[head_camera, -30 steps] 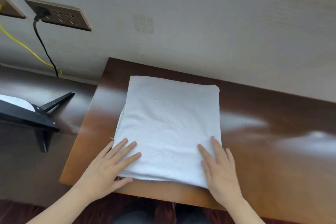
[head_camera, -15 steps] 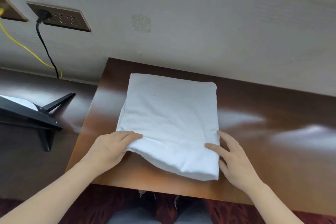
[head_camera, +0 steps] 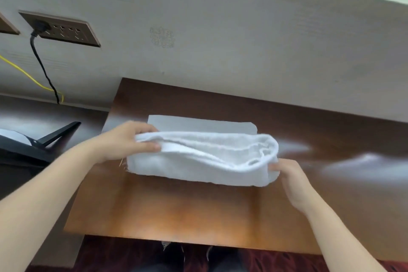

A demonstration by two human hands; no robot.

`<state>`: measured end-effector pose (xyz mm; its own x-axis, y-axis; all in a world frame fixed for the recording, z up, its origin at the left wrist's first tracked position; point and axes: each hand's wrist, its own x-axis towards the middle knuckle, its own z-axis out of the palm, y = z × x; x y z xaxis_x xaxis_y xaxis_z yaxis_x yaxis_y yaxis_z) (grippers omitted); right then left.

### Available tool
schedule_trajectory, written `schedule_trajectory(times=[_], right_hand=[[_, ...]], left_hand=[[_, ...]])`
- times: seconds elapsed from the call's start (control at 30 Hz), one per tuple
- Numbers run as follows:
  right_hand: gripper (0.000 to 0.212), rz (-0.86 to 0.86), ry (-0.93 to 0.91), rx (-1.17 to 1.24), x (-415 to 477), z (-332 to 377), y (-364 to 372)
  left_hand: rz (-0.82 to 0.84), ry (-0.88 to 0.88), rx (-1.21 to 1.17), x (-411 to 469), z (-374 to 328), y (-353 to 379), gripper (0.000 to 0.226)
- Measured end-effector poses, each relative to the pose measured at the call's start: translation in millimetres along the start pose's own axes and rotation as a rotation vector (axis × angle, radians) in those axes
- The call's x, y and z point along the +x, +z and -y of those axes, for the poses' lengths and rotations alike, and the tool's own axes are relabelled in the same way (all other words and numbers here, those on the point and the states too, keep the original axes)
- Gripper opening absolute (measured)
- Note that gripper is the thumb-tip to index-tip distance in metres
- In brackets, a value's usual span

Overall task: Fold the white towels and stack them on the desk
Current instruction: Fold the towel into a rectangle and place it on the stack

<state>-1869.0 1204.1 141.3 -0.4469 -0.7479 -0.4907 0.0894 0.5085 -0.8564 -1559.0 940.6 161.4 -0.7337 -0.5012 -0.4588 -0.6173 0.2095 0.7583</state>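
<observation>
Brown table (head_camera: pixel 176 205) against a pale wall (head_camera: pixel 242 40). The towel (head_camera: pixel 205 161) lies on the table's far half, its near edge lifted to fold away. The left hand (head_camera: pixel 123 141) has a pinching grip on one corner and the right hand (head_camera: pixel 291 179) grasps the other, keeping the edge level.

One camera only, worn on the person's head; it looks forward and down along both forearms onto the worktop (head_camera: pixel 176 212), from close range, so the left hand (head_camera: pixel 123 141) and right hand (head_camera: pixel 291 181) sit mid-frame with the white towel (head_camera: pixel 209 161) between them; it faces the pale wall (head_camera: pixel 231 28), socket panel (head_camera: pixel 66 31) at upper left; the view is rolled, the worktop's back edge sloping down rightward; the floor (head_camera: pixel 276 260) shows below the near edge.
</observation>
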Motion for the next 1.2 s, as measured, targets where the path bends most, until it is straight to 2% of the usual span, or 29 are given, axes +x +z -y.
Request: schedule_trajectory(times=[0.13,0.2,0.3,0.37,0.43,0.5,0.57,0.7,0.77,0.8,0.87,1.0,1.1,1.2], right_hand=[[0.028,-0.241,0.176,0.165,34.0,-0.5,16.3],[0.028,-0.338,0.243,0.160,48.9,-4.9,23.8],[0.044,-0.433,0.281,0.041,63.2,-8.3,33.0],[0.038,-0.488,0.258,-0.079,65.2,-6.6,37.5],[0.030,-0.527,0.245,-0.179,65.2,-3.4,38.9],[0.025,-0.534,0.236,-0.279,65.1,1.0,39.3],[0.013,-0.528,0.183,-0.383,63.0,6.2,42.9],[0.038,-0.507,-0.175,-0.351,50.2,11.9,56.4],[0.040,-0.434,-0.265,-0.463,48.2,9.0,58.8],[0.034,-0.426,-0.276,-0.535,49.8,5.9,56.6],[0.018,-0.489,-0.278,-0.613,55.6,6.3,51.5],[0.019,-0.548,-0.143,-0.544,76.9,13.2,45.1],[0.023,-0.492,-0.015,-0.682,98.2,10.5,48.3],[0.027,-0.501,0.001,-0.810,113.8,9.8,50.0]], left_hand=[[-0.173,-0.131,-0.210,47.6,7.1,-1.4,0.023],[-0.278,-0.202,-0.273,63.7,16.2,7.3,0.025],[-0.509,-0.251,-0.336,76.8,23.8,25.7,0.028],[-0.615,-0.282,-0.422,76.1,20.6,34.9,0.050],[-0.584,-0.265,-0.451,69.2,18.6,44.1,0.070],[-0.543,-0.259,-0.257,60.0,19.0,53.5,0.062],[-0.604,-0.203,-0.107,57.4,19.5,57.7,0.047],[-0.714,-0.008,-0.028,64.7,9.1,55.5,0.018],[-0.736,0.052,-0.064,64.9,4.9,52.4,0.012],[-0.751,0.075,-0.077,63.0,3.7,51.7,0.010],[-0.795,0.093,-0.098,60.2,2.9,48.4,0.009],[-0.846,-0.007,-0.121,70.9,11.1,42.3,0.010],[-0.730,-0.176,0.030,85.8,25.8,50.6,0.022],[-0.751,-0.233,0.334,92.5,31.3,53.1,0.032]])
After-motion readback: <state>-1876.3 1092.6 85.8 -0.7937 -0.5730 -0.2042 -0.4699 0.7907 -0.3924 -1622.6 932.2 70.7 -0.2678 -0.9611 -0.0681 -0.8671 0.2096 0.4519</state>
